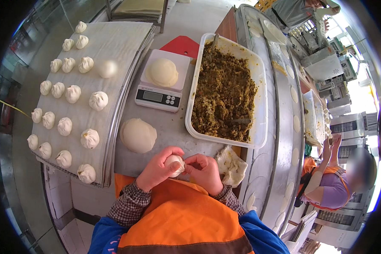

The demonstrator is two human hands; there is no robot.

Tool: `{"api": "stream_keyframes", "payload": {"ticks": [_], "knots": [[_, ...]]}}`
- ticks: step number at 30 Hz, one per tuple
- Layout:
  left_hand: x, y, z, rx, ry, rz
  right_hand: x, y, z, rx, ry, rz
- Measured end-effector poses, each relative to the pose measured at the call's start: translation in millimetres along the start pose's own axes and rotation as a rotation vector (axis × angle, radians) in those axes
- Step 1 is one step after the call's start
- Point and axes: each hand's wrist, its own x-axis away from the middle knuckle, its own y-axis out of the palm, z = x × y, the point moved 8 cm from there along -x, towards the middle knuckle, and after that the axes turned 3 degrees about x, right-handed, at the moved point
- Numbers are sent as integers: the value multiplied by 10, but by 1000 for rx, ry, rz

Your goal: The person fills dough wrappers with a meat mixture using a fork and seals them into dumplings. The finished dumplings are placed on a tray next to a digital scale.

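Observation:
Cupped in my left hand (161,166) is a white dough bun (175,165), close in front of my orange apron. The fingertips of my right hand (203,171) pinch the bun's edge on its right side; the pinched fold is partly hidden by the fingers. Ahead of my left hand, a stack of round dough wrappers (138,136) lies on the metal table (171,127). To the right stands a clear plastic tub (226,142) of dark, minced filling (223,95), with a utensil sunk in it. A crumpled, stained cloth (231,165) lies beside my right hand.
Rows of pleated buns (73,94) sit on a lined tray stack (120,47) at left. A digital scale (158,95) carries more dough (162,72), near a red board (181,46). Conveyor belts (266,95) with dough rounds run at right. Beyond them another person (328,187) works.

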Motion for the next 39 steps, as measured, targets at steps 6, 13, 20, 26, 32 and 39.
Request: {"api": "stream_keyframes", "payload": {"ticks": [6, 13, 20, 26, 32, 39], "knots": [[-10, -9, -311, 304, -215, 16, 79, 45, -564, 485, -530, 74], [-45, 3, -243, 258, -19, 145, 37, 26, -497, 374, -369, 30], [-47, -15, -347, 430, -133, 161, 55, 51, -488, 256, -265, 15], [-67, 16, -358, 429, -160, 130, 121, 123, -615, 520, -623, 104], [-66, 145, -616, 713, -407, -15, 91, 143, -674, 575, -563, -137], [-72, 265, -333, 731, -251, -9, 142, 73, -707, 669, -773, -5]]}}
